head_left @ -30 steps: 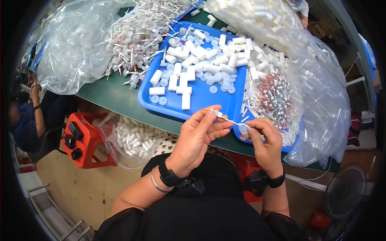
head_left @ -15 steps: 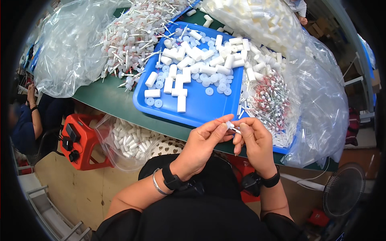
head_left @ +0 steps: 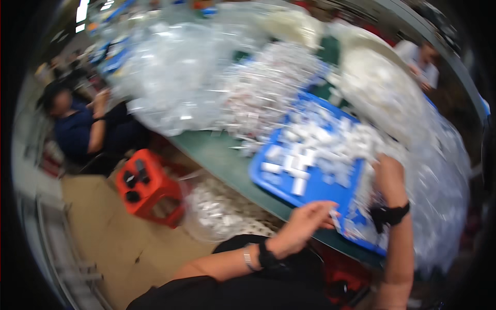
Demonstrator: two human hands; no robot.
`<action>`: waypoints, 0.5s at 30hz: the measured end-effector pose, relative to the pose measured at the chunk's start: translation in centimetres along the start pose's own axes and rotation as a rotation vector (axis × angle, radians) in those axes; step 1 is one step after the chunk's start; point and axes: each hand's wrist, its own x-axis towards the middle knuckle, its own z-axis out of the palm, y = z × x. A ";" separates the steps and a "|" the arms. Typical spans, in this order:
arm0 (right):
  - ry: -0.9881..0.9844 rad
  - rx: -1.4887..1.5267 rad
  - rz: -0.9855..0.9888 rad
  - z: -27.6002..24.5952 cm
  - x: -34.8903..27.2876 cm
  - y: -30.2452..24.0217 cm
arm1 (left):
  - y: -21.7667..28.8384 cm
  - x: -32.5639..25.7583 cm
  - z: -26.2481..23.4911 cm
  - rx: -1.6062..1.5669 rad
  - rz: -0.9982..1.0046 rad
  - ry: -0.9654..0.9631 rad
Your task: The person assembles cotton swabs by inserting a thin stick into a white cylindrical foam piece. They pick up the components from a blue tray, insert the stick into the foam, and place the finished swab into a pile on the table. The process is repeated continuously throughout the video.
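Note:
My left hand (head_left: 307, 221) is closed in a pinch on a small white stick-like part (head_left: 335, 213), just off the near edge of the blue tray (head_left: 279, 190). In the earlier picture a translucent disc shows on that part. My right hand (head_left: 390, 178) reaches over the tray's right side, beside a heap of white foam-like cylinders (head_left: 361, 138); blur hides its fingers and whatever they touch. More white cylinders (head_left: 298, 186) lie loose in the tray among translucent discs (head_left: 338, 173).
Beyond the tray rises a pile of white sticks with discs (head_left: 268, 82). Large clear plastic bags (head_left: 175, 77) cover the green table's (head_left: 212, 155) left part; another bag (head_left: 439, 201) hangs on the right. A red stool (head_left: 150, 188) and a person (head_left: 77, 126) are at left.
The view has swung left and blurred. My right hand has let go of the small part and moved forward to the cylinders. My left hand keeps its pinch.

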 end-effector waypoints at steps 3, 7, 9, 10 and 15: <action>0.015 -0.059 -0.030 4.0 0.4 1.8 | -0.5 0.4 -0.3 0.016 0.007 -0.032; -0.042 -0.130 0.038 5.8 1.0 2.9 | -0.2 -0.1 -0.4 -0.029 -0.040 -0.066; -0.060 -0.097 0.058 3.9 1.1 1.4 | -0.2 -0.2 -0.3 -0.036 -0.031 -0.064; -0.092 -0.085 0.093 3.7 1.1 1.2 | -0.2 -0.1 -0.3 -0.035 -0.032 -0.079; -0.079 -0.105 0.092 2.5 0.4 0.3 | -0.4 0.0 -0.2 -0.012 -0.025 -0.101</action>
